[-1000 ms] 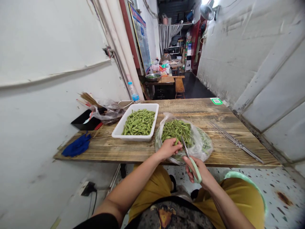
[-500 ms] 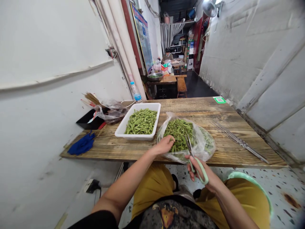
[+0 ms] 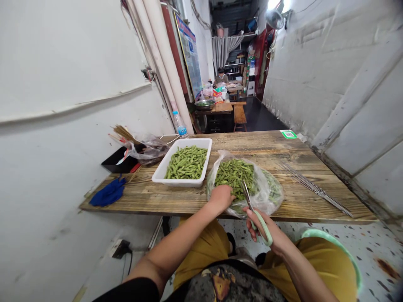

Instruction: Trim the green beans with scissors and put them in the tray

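Note:
My left hand [image 3: 221,198] reaches over the near left edge of a clear plastic bag [image 3: 262,189], its fingers curled down among green edamame pods [image 3: 234,173]. What the fingertips hold is hidden. In my right hand [image 3: 262,228] are scissors [image 3: 263,226] with pale green handles, held at the bag's near edge. Their blades point up and away over the pods and look slightly parted. Left of the bag, a white plastic tub [image 3: 176,182] contains many more edamame pods [image 3: 187,162].
Metal skewers [image 3: 316,188] lie on the wooden table [image 3: 252,141] at right. At left are a blue cloth [image 3: 107,192], a black box [image 3: 118,161] and a plastic bag of sticks [image 3: 151,149]. A water bottle [image 3: 181,126] stands behind the tub. Farther back, a person [image 3: 221,76] sits at another table.
My left hand has moved slightly down and right, deeper into the pods, its fingers now turned downward. The scissors have shifted a little left, and the camera view has tilted slightly.

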Tool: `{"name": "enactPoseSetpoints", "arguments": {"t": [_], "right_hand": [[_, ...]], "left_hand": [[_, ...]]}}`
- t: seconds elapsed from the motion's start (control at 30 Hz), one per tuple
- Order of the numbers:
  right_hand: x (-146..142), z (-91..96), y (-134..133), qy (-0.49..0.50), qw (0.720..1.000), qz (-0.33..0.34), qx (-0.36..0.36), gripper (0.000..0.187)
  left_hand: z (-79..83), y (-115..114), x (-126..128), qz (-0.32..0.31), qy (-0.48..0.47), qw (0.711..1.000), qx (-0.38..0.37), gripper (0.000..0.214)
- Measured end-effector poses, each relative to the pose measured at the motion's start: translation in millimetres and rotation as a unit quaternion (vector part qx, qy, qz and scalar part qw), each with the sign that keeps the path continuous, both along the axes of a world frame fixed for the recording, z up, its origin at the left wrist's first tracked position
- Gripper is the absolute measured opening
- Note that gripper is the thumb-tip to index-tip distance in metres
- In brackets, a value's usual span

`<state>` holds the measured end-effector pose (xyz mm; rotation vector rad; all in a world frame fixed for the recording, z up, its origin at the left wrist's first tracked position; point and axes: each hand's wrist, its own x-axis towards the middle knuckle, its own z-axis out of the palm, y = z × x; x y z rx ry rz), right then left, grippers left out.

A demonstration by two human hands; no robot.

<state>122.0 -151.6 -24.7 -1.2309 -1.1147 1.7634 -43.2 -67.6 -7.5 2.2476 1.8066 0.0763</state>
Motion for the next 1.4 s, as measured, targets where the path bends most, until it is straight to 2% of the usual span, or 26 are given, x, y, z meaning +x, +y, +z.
{"name": "enactPoseSetpoints", "arguments": {"t": [0.23, 0.33, 0.47, 0.67, 0.9, 0.97, 1.0, 1.1, 1.2, 1.3, 1.4], "right_hand": [[2.8, -8.5, 1.1, -0.004, 1.0, 0.021, 0.02, 0.036], [2.5, -8.4, 2.1, -0.009, 0.999, 0.032, 0.025, 0.037], [3.3, -8.5, 5.5, -0.018, 0.999, 0.037, 0.031, 0.037], [6.4, -12.2, 11.9, -0.044, 0.998, 0.038, 0.033, 0.041], [7.8, -6.7, 12.7, -0.051, 0.997, 0.049, 0.009, 0.043], [7.9, -5.4, 13.5, -0.066, 0.997, 0.049, 0.009, 0.042], [7.7, -5.2, 13.9, -0.073, 0.996, 0.045, 0.007, 0.042], [5.2, -4.2, 12.8, -0.063, 0.998, 0.016, -0.003, 0.047], [0.2, -0.2, 6.7, -0.001, 1.0, 0.003, -0.019, 0.049], [-5.1, 5.7, -0.6, 0.039, 0.998, 0.009, -0.053, 0.049], [-8.4, 8.3, -3.6, 0.04, 0.998, 0.008, -0.053, 0.048]], "left_hand": [[0.6, 15.0, -16.2, 0.024, -0.162, 0.981, 0.105, 0.03], [0.0, 16.9, -14.6, 0.02, -0.231, 0.966, 0.116, 0.028], [0.1, 15.4, -10.0, 0.048, -0.314, 0.945, 0.085, 0.022], [3.6, 11.0, -8.9, -0.011, -0.366, 0.93, -0.029, 0.017], [4.8, 9.6, -12.1, -0.024, -0.396, 0.913, -0.094, 0.014], [3.5, 9.5, -12.4, 0.013, -0.431, 0.891, -0.142, 0.016], [3.1, 9.6, -12.2, 0.037, -0.459, 0.87, -0.175, 0.017], [3.0, 9.8, -10.3, 0.089, -0.57, 0.777, -0.253, 0.025], [3.4, 8.9, -5.6, 0.103, -0.661, 0.699, -0.253, 0.032], [2.9, 5.6, 2.0, 0.126, -0.701, 0.668, -0.217, 0.032], [2.3, 0.3, 10.2, 0.153, -0.711, 0.66, -0.189, 0.03]]}}
